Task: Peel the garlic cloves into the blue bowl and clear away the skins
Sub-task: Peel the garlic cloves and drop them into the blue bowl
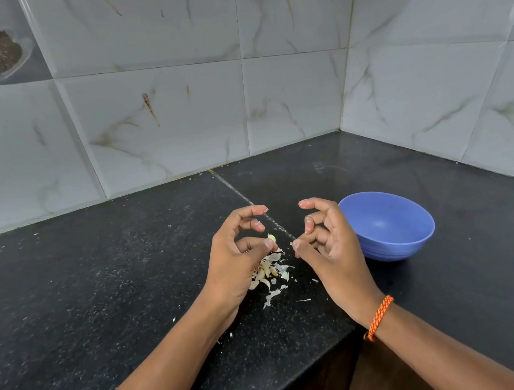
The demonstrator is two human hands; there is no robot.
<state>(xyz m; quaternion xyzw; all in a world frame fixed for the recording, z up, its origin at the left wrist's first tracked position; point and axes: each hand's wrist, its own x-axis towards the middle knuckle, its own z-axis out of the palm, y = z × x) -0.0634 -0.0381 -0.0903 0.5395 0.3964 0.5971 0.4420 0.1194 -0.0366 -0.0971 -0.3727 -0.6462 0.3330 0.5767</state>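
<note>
1. The left hand [236, 257] hovers over the black worktop [96, 283] with its fingers curled; thumb and a finger pinch a pale garlic clove [271, 238] at the fingertips.
2. The right hand [328, 241] is just right of the left, apart from it, fingers curled loosely. Its thumb and a fingertip are pressed together, and a tiny white speck shows there; whether it is a bit of skin actually held cannot be told.
3. Beneath and between the hands lies a small heap of cloves [265, 273] mixed with white papery skins [281, 269] on the worktop. More skins trail from the heap toward the near edge.
4. The blue bowl [388, 226] stands on the worktop just right of the right hand, partly hidden by it. The part of its inside that shows holds no cloves.
5. An orange braided band [378, 318] circles the right wrist.
6. The worktop runs into a corner of grey-white marbled wall tiles [155, 116]. Small white flecks are scattered over the dark surface.
</note>
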